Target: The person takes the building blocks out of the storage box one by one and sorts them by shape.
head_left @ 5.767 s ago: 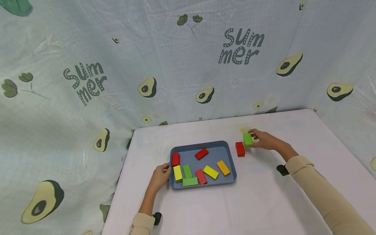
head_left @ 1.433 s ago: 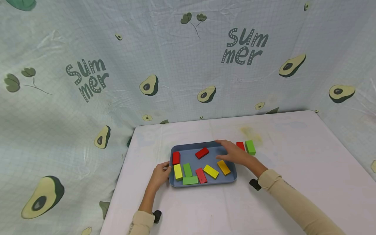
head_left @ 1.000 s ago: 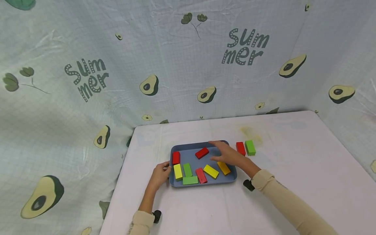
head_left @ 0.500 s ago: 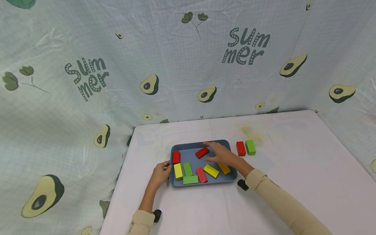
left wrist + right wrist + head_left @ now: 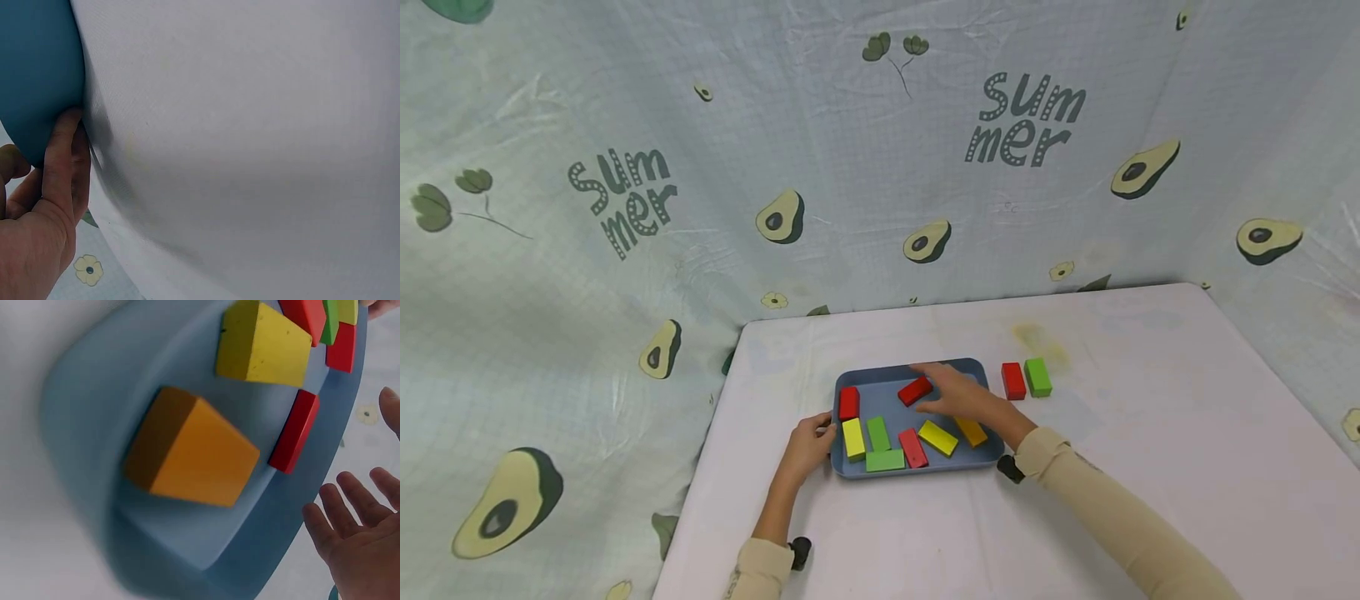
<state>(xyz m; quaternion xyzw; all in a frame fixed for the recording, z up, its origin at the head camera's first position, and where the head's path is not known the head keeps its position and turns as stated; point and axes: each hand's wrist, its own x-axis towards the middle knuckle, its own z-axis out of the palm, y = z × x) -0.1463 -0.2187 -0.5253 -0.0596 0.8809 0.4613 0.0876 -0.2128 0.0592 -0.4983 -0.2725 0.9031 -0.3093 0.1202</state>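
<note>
Reaching seems the step in hand: the right hand [image 5: 957,392], fingers spread, hovers over the blue-grey rectangular tray [image 5: 880,400], beside the red rectangular block [image 5: 915,391] near its far wall. Left hand [image 5: 807,446] touches the tray's left wall; whether pinching, I cannot tell. Next probably calls for closing on that block.

Pale cloth [image 5: 850,150] hangs right behind the worktop's far edge and round past its left and right edges, creased here and there. It's printed with halved avocados [image 5: 1146,169], small yellow flowers [image 5: 773,300] and the word "summer" in grey lettering [image 5: 1025,119]. The worktop [image 5: 1150,392] is whitish with a pink cast, its far corners rounded, a yellowish stain [image 5: 1040,343] towards the far edge. The light falls soft and even.
</note>
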